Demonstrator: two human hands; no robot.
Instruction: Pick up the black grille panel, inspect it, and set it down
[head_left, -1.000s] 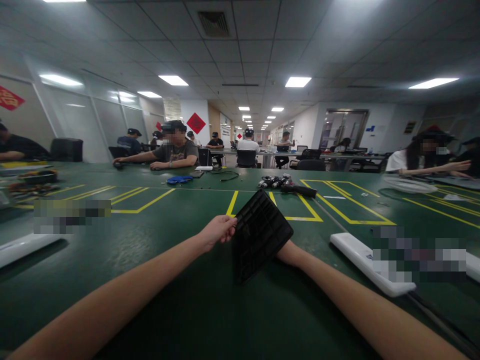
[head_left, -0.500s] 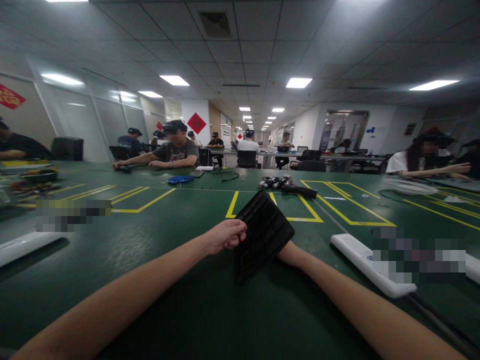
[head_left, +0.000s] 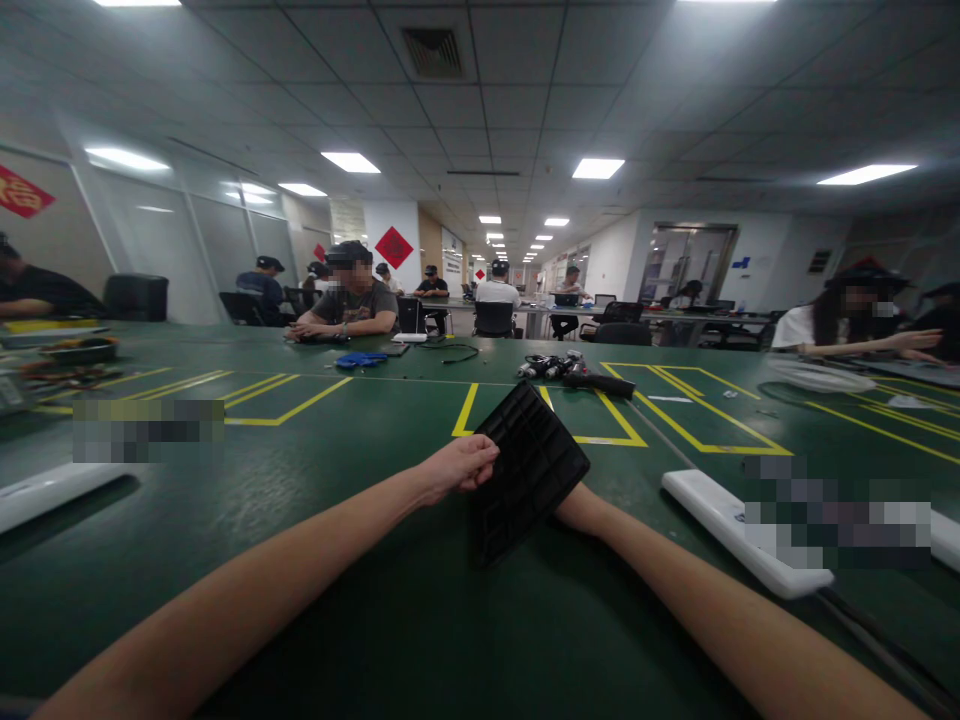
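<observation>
A black compartment tray (head_left: 534, 465) is tilted up above the green table, its gridded side facing me. My right hand (head_left: 579, 508) is behind its lower right edge, its fingers hidden by the tray; it holds the tray from behind. At the tray's left edge is my left hand (head_left: 466, 464), closed with fingertips pinched together in front of the compartments. What lies between those fingertips, if anything, is too small to make out. Dark shade inside the compartments hides whatever they contain.
Yellow tape outlines (head_left: 551, 437) mark the green table (head_left: 360, 640). A white power strip (head_left: 739, 530) lies right, another white bar (head_left: 64, 492) left. Beyond the tray are a dark handheld tool (head_left: 600, 382) and a blue cloth-like item (head_left: 361, 359). A person (head_left: 356, 300) sits across.
My left hand has shifted slightly right over the tray's face. The tray and right arm stay nearly still. The person across has drawn an outstretched arm back in.
</observation>
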